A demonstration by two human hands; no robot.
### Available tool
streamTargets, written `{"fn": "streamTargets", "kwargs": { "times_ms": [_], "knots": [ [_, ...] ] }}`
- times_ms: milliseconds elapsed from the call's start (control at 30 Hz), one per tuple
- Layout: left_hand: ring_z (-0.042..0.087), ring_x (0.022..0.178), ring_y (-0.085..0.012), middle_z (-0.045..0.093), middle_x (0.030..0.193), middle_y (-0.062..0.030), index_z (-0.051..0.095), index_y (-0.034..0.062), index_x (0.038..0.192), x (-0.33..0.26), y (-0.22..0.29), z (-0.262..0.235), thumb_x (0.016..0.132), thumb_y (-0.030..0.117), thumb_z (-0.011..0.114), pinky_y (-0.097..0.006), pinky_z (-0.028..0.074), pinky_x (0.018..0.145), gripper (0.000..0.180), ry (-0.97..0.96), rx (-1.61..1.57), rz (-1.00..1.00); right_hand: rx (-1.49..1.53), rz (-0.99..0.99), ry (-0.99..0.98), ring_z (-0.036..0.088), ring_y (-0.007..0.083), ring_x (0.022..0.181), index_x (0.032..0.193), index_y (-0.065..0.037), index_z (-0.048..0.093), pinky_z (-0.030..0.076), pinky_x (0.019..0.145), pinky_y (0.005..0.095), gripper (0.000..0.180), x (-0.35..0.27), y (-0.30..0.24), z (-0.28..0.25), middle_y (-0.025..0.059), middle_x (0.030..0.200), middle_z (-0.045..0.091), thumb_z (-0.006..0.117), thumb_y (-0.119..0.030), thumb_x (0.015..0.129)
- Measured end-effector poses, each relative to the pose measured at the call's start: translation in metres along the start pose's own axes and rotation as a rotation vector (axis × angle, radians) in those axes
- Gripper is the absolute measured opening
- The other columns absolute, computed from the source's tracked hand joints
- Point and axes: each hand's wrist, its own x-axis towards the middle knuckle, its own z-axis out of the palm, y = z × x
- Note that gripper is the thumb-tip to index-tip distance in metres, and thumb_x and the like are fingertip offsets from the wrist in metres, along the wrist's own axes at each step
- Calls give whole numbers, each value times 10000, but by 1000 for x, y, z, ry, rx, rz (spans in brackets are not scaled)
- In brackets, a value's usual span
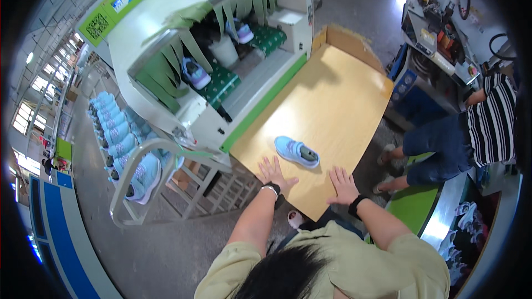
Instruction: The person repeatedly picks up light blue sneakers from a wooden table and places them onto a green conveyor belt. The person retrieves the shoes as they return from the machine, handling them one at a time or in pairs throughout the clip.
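Note:
Both my palms rest on the near end of a light wooden table (327,108). My left hand (276,175) lies by the table's left edge with its fingers spread, holding nothing. On the right, my right hand (343,186) is also flat with the fingers apart and nothing in it. Just beyond and between them sits a light blue shoe (296,151), its dark opening toward the right. Neither hand touches it. Past the table, two more shoes, a lilac-blue shoe (196,73) and a bluish shoe (242,32), stand in the machine on green dotted pads.
The white machine (133,41) has green strip curtains (158,80) and borders the table's left side. A metal rack (130,180) with several blue shoes (117,133) stands at left. At right a person in a striped shirt (490,122) works beside another machine (426,72). Cardboard (352,41) edges the table's far end.

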Motion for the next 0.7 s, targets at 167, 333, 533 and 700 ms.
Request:
{"fn": "streamTargets", "kwargs": {
  "times_ms": [167, 333, 533, 700],
  "knots": [
    [-213, 1511, -464, -235, 1646, -242, -157, 175, 1614, -5, -11, -3, 698, 807, 691, -698, -23, 1164, 1399, 18, -24, -9, 33, 53, -90, 10, 408, 1558, 1633, -160, 62, 186, 1181, 681, 1327, 5, -18, -13, 161, 1699, 3, 861, -578, 659],
    [-200, 1519, -449, -227, 1654, -225, -134, 186, 1620, -4, -7, -1, 687, 806, 699, -688, -19, 1173, 1396, 34, -7, -5, 43, 79, -113, -4, 404, 1558, 1630, -157, 64, 231, 1156, 700, 1316, 0, -20, -16, 152, 1700, -13, 878, -531, 667],
    [-143, 1532, -450, -195, 1662, -226, -140, 175, 1618, -2, -11, 1, 692, 807, 693, -670, 25, 1188, 1397, 46, 42, -19, 76, 106, -149, -35, 367, 1564, 1633, -204, 44, 248, 1142, 722, 1315, 4, -26, -19, 87, 1708, -62, 901, -462, 670],
    [-169, 1528, -446, -225, 1655, -219, -158, 182, 1614, -1, -7, 3, 669, 811, 710, -677, 17, 1185, 1429, 44, 20, 1, 55, 131, -159, -50, 361, 1565, 1634, -223, 19, 253, 1132, 731, 1316, 2, -23, -15, 75, 1707, -84, 895, -460, 680]
  ]
}}
